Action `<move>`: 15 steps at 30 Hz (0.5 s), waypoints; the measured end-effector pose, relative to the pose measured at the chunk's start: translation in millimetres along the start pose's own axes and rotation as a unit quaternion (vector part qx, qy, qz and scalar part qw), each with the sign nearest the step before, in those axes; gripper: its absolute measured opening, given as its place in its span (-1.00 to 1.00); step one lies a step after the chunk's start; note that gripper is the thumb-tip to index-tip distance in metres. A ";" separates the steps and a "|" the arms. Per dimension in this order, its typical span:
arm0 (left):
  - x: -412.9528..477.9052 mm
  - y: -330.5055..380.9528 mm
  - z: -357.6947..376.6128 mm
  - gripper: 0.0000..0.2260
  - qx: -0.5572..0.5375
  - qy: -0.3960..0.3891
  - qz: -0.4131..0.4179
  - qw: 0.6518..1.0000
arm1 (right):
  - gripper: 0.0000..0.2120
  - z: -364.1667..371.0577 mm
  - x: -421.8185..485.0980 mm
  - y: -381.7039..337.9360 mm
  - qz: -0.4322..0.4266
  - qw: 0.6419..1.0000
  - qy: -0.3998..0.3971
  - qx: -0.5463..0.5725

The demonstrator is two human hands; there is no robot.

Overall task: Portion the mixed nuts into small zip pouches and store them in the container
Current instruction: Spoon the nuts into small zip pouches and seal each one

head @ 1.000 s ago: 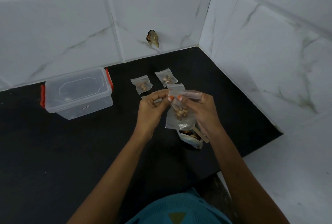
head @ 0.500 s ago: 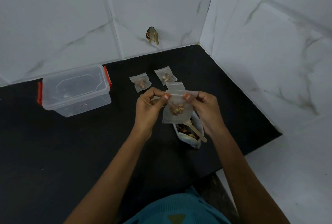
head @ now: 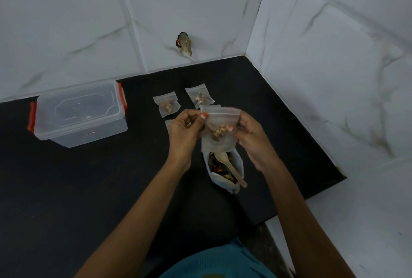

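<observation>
A small clear zip pouch [head: 219, 141] with a few nuts in it hangs above the black counter, held between both hands. My left hand [head: 185, 132] pinches its top left corner at the zip strip. My right hand [head: 249, 132] holds its right side, thumb pressed on the front over the nuts. Right below stands an open white bag of mixed nuts [head: 224, 171] with a wooden spoon [head: 230, 167] resting in it. Two filled pouches lie flat behind my hands, one to the left [head: 166, 104] and one to the right [head: 199, 97]. A clear lidded container [head: 79, 114] with red clips sits at left.
Another flat pouch [head: 169, 123] lies partly hidden behind my left hand. White marble-look tiled walls close the back and right side. The counter's front right corner [head: 341, 176] drops off to a pale floor. A small dark patch [head: 184, 43] marks the back wall.
The pouch has turned more upright and risen a little; my left hand's pinch shifted to the top left corner and my right hand's thumb came down over the nuts.
</observation>
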State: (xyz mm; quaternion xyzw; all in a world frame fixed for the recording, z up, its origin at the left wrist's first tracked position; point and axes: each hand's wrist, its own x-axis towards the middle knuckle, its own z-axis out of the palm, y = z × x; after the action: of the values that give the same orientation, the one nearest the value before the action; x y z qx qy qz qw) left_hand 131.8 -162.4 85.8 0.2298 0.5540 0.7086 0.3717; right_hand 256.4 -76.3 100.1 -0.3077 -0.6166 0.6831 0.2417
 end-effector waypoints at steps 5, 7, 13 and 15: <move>20.2 -13.3 13.8 -0.82 0.012 -0.024 -0.030 0.999 | -0.69 -19.9 24.0 10.7 0.010 0.996 0.089 -0.010; 31.6 -21.9 21.9 -0.76 0.046 -0.033 -0.027 0.998 | -0.69 -28.2 36.6 13.5 0.013 0.991 0.131 -0.012; 75.7 -47.3 47.5 -0.67 0.139 0.024 -0.024 0.990 | -0.69 -56.4 82.0 24.7 0.023 0.977 0.206 -0.055; 92.5 -54.2 57.2 -0.65 0.158 0.063 -0.028 0.985 | -0.77 -65.4 100.1 30.4 0.028 0.970 0.214 -0.107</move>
State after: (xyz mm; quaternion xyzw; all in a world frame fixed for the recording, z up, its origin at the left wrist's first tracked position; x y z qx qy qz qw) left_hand 131.7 -49.0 42.0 0.2252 0.6871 0.6149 0.3147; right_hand 235.4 36.4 54.4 -0.4883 -0.6113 0.5377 0.3142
